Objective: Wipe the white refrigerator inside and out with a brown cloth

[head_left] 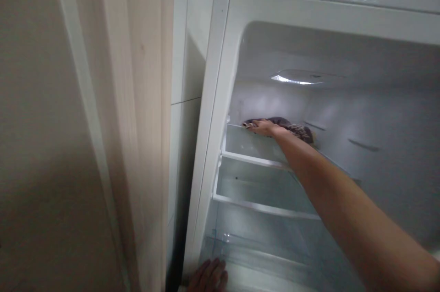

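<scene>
My right hand reaches deep into a refrigerator onto its top glass shelf. Its fingers are closed on a dark, patterned cloth, which lies bunched toward the back of that shelf. Part of the cloth is hidden behind my hand and forearm. At the bottom of the view, my left hand rests against the refrigerator's lower left front edge, fingers stretched out and holding nothing.
A second glass shelf lies below the top one, and a clear plastic drawer sits lower down. A ceiling lamp glows inside. Wooden door trim and white wall tiles stand to the left.
</scene>
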### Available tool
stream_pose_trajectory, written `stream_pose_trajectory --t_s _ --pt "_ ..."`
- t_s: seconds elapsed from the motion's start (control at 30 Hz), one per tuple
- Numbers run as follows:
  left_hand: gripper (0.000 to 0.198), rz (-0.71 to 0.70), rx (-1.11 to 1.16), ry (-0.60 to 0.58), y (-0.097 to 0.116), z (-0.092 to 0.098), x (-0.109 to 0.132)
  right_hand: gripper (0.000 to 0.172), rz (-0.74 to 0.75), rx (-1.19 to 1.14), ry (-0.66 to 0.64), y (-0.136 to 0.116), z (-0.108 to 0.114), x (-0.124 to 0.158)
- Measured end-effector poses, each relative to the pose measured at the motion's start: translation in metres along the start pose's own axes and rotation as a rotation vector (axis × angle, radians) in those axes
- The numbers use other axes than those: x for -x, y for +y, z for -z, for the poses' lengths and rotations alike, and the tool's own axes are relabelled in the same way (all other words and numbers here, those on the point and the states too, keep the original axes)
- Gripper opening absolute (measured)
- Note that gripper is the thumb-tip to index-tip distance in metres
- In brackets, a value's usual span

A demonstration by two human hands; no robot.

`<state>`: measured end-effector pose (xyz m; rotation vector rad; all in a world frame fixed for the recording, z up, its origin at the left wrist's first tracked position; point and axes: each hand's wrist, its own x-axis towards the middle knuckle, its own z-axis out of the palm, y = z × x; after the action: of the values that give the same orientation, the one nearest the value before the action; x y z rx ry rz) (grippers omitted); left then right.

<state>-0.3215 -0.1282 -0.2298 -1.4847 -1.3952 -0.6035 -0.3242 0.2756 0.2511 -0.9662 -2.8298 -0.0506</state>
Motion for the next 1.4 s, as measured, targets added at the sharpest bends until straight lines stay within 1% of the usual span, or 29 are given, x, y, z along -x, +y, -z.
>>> stream_pose_trajectory --t_s 0.1,0.17,0.23,0.3,0.33,0.4,0.43,0.47,0.5,0.57,0.6,0.63,0.67,0.7,0.73,0.77,0.8,0.83,0.87,0.93,1.0,1.07,1.13,1.2,1.27,1.3,1.33,1.37,1.4 --pt "0.055 -0.023 0.071 -0.171 -0.003 0.019 -0.008 0.054 0.031 -0.052 0.050 -0.028 -0.001 0.020" --pt "0.075 0.001 0.105 -0.286 -0.004 0.034 -0.014 0.044 0.141 -0.114 0.031 -0.039 0.003 0.045" --pt "0.084 0.032 0.145 -0.376 -0.004 0.047 -0.018 0.037 0.293 -0.248 0.023 -0.045 0.009 0.079" --pt "0.082 0.061 0.177 -0.434 -0.003 0.056 -0.020 0.034 0.413 -0.376 0.019 -0.050 0.013 0.121" --pt "0.080 0.074 0.189 -0.450 -0.003 0.059 -0.021 0.032 0.438 -0.413 0.020 -0.051 0.014 0.145" --pt "0.074 0.109 0.226 -0.490 -0.001 0.063 -0.025 0.028 0.424 -0.491 0.031 -0.052 0.014 0.195" --pt "0.071 0.157 0.260 -0.528 0.000 0.065 -0.031 0.026 0.398 -0.565 0.051 -0.051 0.013 0.221" --pt "0.068 0.239 0.321 -0.584 0.001 0.067 -0.039 0.025 0.367 -0.676 0.084 -0.051 0.012 0.246" --pt "0.063 0.343 0.404 -0.648 0.001 0.070 -0.050 0.024 0.332 -0.813 0.122 -0.050 0.011 0.270" --pt "0.046 0.518 0.579 -0.761 -0.001 0.080 -0.083 0.025 0.246 -1.093 0.194 -0.047 0.011 0.315" --pt "0.038 0.580 0.660 -0.773 -0.002 0.088 -0.104 0.027 0.193 -1.210 0.211 -0.046 0.012 0.335" --pt "0.034 0.633 0.739 -0.731 -0.004 0.098 -0.127 0.029 0.135 -1.306 0.208 -0.046 0.014 0.353" --pt "0.037 0.683 0.813 -0.637 -0.006 0.110 -0.151 0.031 0.077 -1.386 0.191 -0.046 0.015 0.369" --pt "0.041 0.761 0.906 -0.486 -0.007 0.124 -0.177 0.034 0.023 -1.449 0.164 -0.046 0.017 0.382" --pt "0.046 0.837 1.013 -0.317 -0.007 0.139 -0.201 0.036 -0.022 -1.500 0.132 -0.047 0.018 0.393" --pt "0.053 0.880 1.128 -0.179 -0.006 0.154 -0.224 0.038 -0.058 -1.541 0.093 -0.048 0.019 0.402" --pt "0.061 0.894 1.256 -0.112 -0.004 0.169 -0.245 0.040 -0.086 -1.572 0.052 -0.049 0.019 0.410" --pt "0.068 0.905 1.383 -0.112 0.000 0.182 -0.262 0.041 -0.102 -1.590 0.010 -0.050 0.018 0.417" --pt "0.074 0.931 1.503 -0.157 0.004 0.194 -0.276 0.041 -0.108 -1.592 -0.027 -0.051 0.017 0.423" --pt "0.079 1.038 1.684 -0.319 0.014 0.211 -0.290 0.039 -0.093 -1.549 -0.054 -0.051 0.014 0.432" --pt "0.077 1.157 1.754 -0.442 0.021 0.221 -0.291 0.034 -0.073 -1.474 -0.043 -0.046 0.011 0.440" --pt "0.074 1.209 1.766 -0.495 0.024 0.226 -0.284 0.032 -0.059 -1.402 -0.026 -0.037 0.006 0.445" --pt "0.073 1.201 1.749 -0.528 0.023 0.228 -0.276 0.032 -0.030 -1.309 -0.026 -0.028 0.002 0.447" --pt "0.074 1.144 1.725 -0.626 0.021 0.226 -0.271 0.032 0.021 -1.187 -0.024 -0.024 0.001 0.447" --pt "0.074 1.073 1.680 -0.723 0.020 0.220 -0.268 0.030 0.079 -1.067 0.013 -0.025 0.006 0.450" --pt "0.071 1.049 1.643 -0.725 0.019 0.216 -0.267 0.029 0.115 -1.013 0.046 -0.028 0.011 0.453" --pt "0.068 1.037 1.600 -0.682 0.019 0.211 -0.267 0.029 0.162 -0.966 0.062 -0.031 0.017 0.458" --pt "0.065 1.036 1.556 -0.599 0.018 0.206 -0.267 0.029 0.222 -0.933 0.045 -0.033 0.024 0.463" --pt "0.063 1.038 1.526 -0.503 0.016 0.202 -0.268 0.030 0.290 -0.915 -0.004 -0.035 0.029 0.469"
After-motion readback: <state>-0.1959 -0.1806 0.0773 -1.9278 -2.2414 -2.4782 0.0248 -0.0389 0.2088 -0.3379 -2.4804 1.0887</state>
